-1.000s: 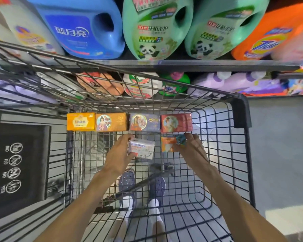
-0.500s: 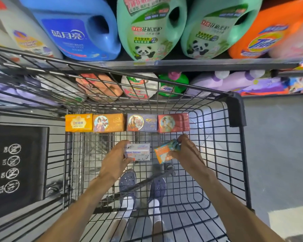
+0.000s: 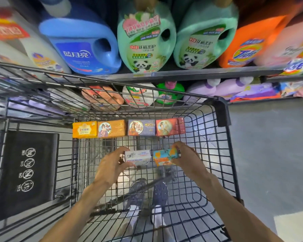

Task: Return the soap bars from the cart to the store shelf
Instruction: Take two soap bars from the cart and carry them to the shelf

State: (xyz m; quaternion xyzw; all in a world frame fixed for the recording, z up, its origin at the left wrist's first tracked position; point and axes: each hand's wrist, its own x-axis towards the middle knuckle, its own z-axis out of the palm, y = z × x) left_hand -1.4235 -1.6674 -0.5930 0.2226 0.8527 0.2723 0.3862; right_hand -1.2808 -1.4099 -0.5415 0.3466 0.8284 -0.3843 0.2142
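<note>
Now lifting two soap bars inside the cart (image 3: 222,154): left hand (image 3: 110,165) fingers curled round the white bar (image 3: 137,157), right hand (image 3: 187,159) pinching the orange-and-teal bar (image 3: 164,157), probably to carry both shelfward together. Four more bars (image 3: 128,128) lined against the cart's far wall, awaiting return. Six total.

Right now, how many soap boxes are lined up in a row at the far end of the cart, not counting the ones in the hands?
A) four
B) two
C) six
A: a yellow box, an orange box, a purple box and a red box stand side by side against the cart's far wall.
</note>
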